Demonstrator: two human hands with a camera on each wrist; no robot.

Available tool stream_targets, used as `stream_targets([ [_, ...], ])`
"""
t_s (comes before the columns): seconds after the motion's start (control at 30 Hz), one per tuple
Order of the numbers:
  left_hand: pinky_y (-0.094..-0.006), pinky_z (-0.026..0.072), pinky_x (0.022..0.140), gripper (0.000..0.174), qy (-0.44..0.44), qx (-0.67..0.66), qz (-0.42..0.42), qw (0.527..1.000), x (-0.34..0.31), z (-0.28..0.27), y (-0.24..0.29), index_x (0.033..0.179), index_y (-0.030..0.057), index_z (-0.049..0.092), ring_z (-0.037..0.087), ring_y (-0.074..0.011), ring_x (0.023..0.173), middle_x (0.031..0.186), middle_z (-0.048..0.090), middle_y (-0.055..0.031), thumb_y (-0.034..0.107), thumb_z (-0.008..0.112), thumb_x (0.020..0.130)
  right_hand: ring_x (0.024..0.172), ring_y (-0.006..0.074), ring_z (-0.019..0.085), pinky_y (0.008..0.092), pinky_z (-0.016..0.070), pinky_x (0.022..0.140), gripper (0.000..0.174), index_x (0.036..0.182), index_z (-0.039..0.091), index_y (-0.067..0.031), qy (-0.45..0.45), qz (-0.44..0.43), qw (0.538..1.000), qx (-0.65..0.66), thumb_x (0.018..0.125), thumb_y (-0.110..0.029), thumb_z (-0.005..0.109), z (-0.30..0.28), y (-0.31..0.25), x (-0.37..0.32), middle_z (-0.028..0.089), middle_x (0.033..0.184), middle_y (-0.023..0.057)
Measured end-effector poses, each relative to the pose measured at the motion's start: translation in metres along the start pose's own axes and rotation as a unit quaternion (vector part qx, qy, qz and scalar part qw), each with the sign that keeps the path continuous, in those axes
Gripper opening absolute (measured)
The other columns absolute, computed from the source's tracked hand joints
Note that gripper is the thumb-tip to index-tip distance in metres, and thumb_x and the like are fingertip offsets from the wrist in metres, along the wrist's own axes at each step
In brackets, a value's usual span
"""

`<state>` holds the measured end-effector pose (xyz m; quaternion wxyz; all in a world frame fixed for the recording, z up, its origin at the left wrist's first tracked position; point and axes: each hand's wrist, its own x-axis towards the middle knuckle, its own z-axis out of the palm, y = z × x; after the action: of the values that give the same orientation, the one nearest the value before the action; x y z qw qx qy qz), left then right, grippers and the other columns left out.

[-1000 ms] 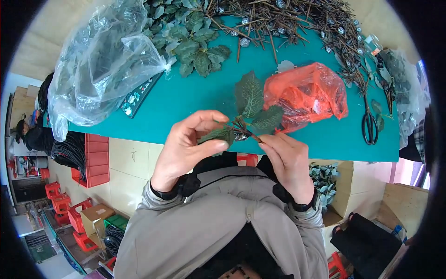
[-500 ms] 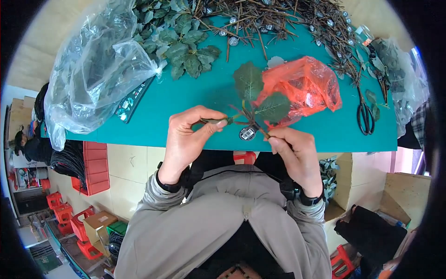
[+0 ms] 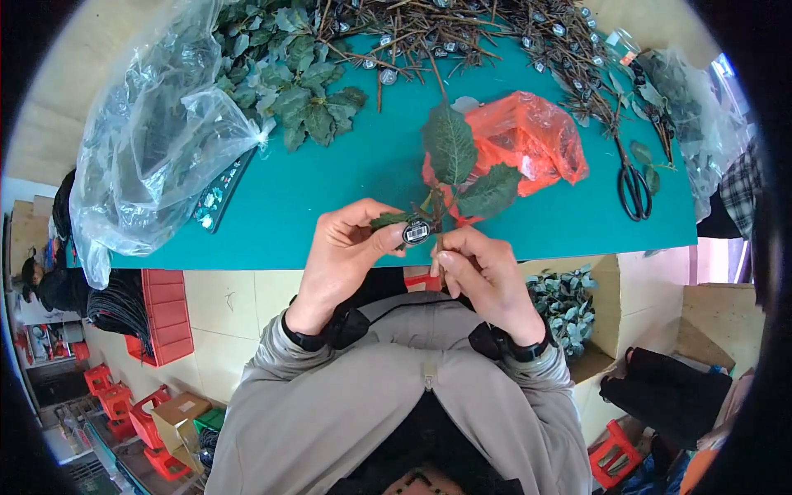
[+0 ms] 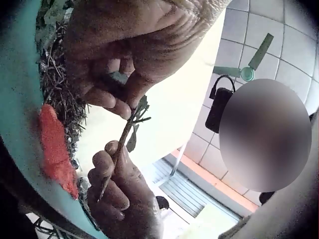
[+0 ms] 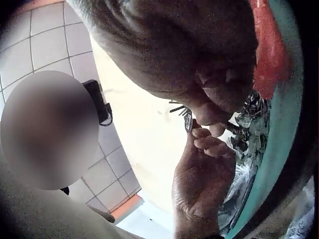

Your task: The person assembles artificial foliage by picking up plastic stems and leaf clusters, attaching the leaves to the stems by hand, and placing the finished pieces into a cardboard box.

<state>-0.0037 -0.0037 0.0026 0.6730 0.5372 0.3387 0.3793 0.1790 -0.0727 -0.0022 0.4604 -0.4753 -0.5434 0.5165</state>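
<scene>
Between both hands, close over the table's front edge, stands a leafy sprig [image 3: 450, 147] with a brown twig stem and large green leaves. My left hand [image 3: 337, 266] pinches a leaf on the sprig's left side between thumb and fingers. A round black barcode label [image 3: 417, 232] sits right at the left thumb tip. My right hand [image 3: 492, 282] pinches the lower stem between thumb and forefinger. In the left wrist view the bare stem [image 4: 121, 144] runs from one hand to the other, with short side twigs near the upper end.
On the green table [image 3: 346, 198] lie a red plastic bag [image 3: 528, 140], black scissors [image 3: 635, 194], a heap of labelled twigs [image 3: 462, 33] and a pile of leaves [image 3: 305, 91]. A clear plastic bag [image 3: 148, 148] covers the left side. Below right, a cardboard box [image 3: 606, 305] holds more foliage.
The sprig has turned more upright. The label has swung from hanging below the stem to the left thumb tip. My hands have come closer together since half a second ago.
</scene>
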Motion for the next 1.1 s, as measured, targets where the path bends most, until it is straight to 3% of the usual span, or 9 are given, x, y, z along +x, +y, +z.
stream_targets([
  [0.37, -0.0228, 0.0501, 0.063, 0.012, -0.011, -0.009, 0.004, 1.0, -0.006, 0.01, 0.002, 0.094, -0.003, 0.06, 0.058, -0.009, 0.071, 0.084, 0.063, -0.0065, 0.005, 0.061, 0.085, 0.05, 0.0068, 0.048, 0.0219, 0.0382, 0.046, 0.009, 0.089, 0.055, 0.0026, 0.025, 0.006, 1.0, -0.014, 0.09, -0.003, 0.048, -0.008, 0.002, -0.011, 0.058, 0.07, 0.0049],
  [0.47, -0.0235, 0.0495, 0.064, 0.011, -0.011, 0.051, -0.017, 0.998, -0.007, 0.015, 0.007, 0.095, -0.0034, 0.06, 0.058, -0.0107, 0.071, 0.085, 0.063, -0.0074, 0.001, 0.059, 0.084, 0.051, 0.0074, 0.049, 0.0221, 0.039, 0.046, 0.01, 0.091, 0.056, 0.002, 0.07, -0.097, 0.987, -0.108, 0.089, -0.004, 0.048, -0.013, 0.004, -0.015, 0.059, 0.07, 0.0045],
  [0.6, -0.0249, 0.0483, 0.064, 0.015, -0.053, 0.11, -0.017, 0.992, -0.007, 0.017, 0.004, 0.097, -0.0036, 0.059, 0.058, -0.0128, 0.07, 0.08, 0.061, -0.0079, -0.003, 0.056, 0.083, 0.051, 0.0081, 0.05, 0.0219, 0.0399, 0.047, 0.01, 0.093, 0.057, 0.0014, 0.207, -0.164, 0.946, -0.191, 0.089, -0.005, 0.049, -0.035, 0.011, -0.042, 0.059, 0.07, 0.0046],
  [0.7, -0.0241, 0.0474, 0.064, 0.014, -0.104, 0.107, 0.01, 0.989, -0.001, 0.011, -0.008, 0.098, -0.003, 0.059, 0.057, -0.0127, 0.069, 0.078, 0.061, -0.0077, 0.001, 0.056, 0.085, 0.053, 0.0071, 0.05, 0.0213, 0.04, 0.047, 0.011, 0.092, 0.057, 0.0005, 0.367, -0.088, 0.904, -0.202, 0.09, -0.008, 0.049, -0.061, 0.032, -0.088, 0.059, 0.072, 0.0034],
  [0.83, -0.0232, 0.0453, 0.063, 0.014, -0.071, 0.133, 0.016, 0.988, 0.005, 0.002, -0.014, 0.098, -0.0015, 0.06, 0.055, -0.0119, 0.067, 0.076, 0.06, -0.0069, 0.005, 0.055, 0.087, 0.051, 0.0027, 0.044, 0.019, 0.0362, 0.045, 0.015, 0.088, 0.056, -0.0025, 0.586, 0.007, 0.797, -0.145, 0.092, -0.015, 0.049, -0.109, 0.069, -0.162, 0.059, 0.072, 0.0004],
  [0.9, -0.0229, 0.0437, 0.062, 0.014, -0.058, 0.133, 0.021, 0.989, 0.008, -0.002, -0.017, 0.098, -0.0007, 0.06, 0.054, -0.0114, 0.066, 0.075, 0.059, -0.0064, 0.007, 0.055, 0.088, 0.051, 0.002, 0.042, 0.0179, 0.0351, 0.045, 0.016, 0.087, 0.057, -0.0031, 0.639, 0.058, 0.757, -0.124, 0.092, -0.017, 0.049, -0.136, 0.1, -0.214, 0.058, 0.069, 0.0],
  [0.97, -0.0227, 0.0429, 0.062, 0.014, -0.057, 0.134, 0.021, 0.989, 0.011, -0.003, -0.019, 0.098, -0.0003, 0.06, 0.053, -0.0111, 0.066, 0.075, 0.059, -0.0062, 0.008, 0.055, 0.088, 0.053, 0.0022, 0.043, 0.0184, 0.0357, 0.046, 0.018, 0.087, 0.057, -0.0034, 0.639, 0.179, 0.708, -0.24, 0.093, -0.019, 0.049, -0.153, 0.14, -0.271, 0.056, 0.067, -0.0005],
  [1.03, -0.0225, 0.0419, 0.062, 0.014, -0.049, 0.135, 0.013, 0.99, 0.013, -0.003, -0.02, 0.097, 0.0, 0.06, 0.052, -0.0109, 0.066, 0.075, 0.059, -0.0059, 0.009, 0.055, 0.088, 0.054, 0.0144, 0.052, 0.0275, 0.0418, 0.049, 0.018, 0.083, 0.057, -0.0026, 0.59, 0.274, 0.685, -0.327, 0.089, -0.018, 0.05, -0.157, 0.179, -0.324, 0.059, 0.067, 0.0059],
  [1.1, -0.0224, 0.0415, 0.062, 0.014, -0.041, 0.137, 0.01, 0.99, 0.014, -0.004, -0.02, 0.097, 0.0002, 0.06, 0.052, -0.0108, 0.066, 0.075, 0.059, -0.0058, 0.01, 0.055, 0.088, 0.064, 0.0316, 0.058, 0.0381, 0.046, 0.056, 0.016, 0.081, 0.058, -0.0015, 0.449, 0.368, 0.667, -0.467, 0.085, -0.016, 0.051, -0.151, 0.223, -0.375, 0.061, 0.073, 0.0142],
])
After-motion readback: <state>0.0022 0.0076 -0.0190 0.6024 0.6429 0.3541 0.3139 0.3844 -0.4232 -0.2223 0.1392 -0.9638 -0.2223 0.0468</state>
